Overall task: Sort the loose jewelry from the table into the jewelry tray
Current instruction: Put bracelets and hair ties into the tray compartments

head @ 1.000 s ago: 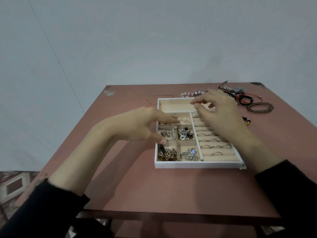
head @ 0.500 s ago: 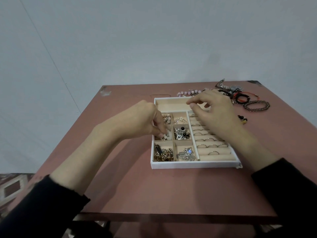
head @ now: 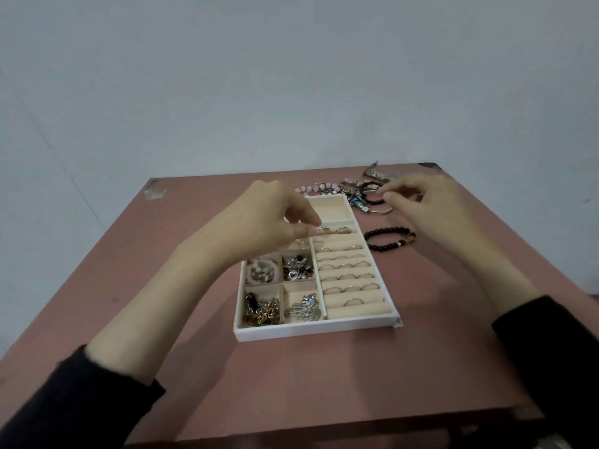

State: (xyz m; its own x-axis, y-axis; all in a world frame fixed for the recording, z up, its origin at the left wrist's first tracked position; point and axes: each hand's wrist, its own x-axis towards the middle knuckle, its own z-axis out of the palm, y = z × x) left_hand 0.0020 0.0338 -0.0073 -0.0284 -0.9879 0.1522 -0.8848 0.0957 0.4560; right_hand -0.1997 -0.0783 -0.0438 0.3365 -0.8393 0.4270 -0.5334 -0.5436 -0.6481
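Bangle (head: 383, 210) looks thin, light and slippery; your right grip (head: 428, 205) pinches its rim, so hold firmly. Left grip (head: 272, 218) curls above tray (head: 317, 332); if it holds something, I cannot tell.

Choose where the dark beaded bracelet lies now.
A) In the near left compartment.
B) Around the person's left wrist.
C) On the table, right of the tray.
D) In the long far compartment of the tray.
C: the dark beaded bracelet lies on the table, beside the right wall of the jewelry tray and outside it.
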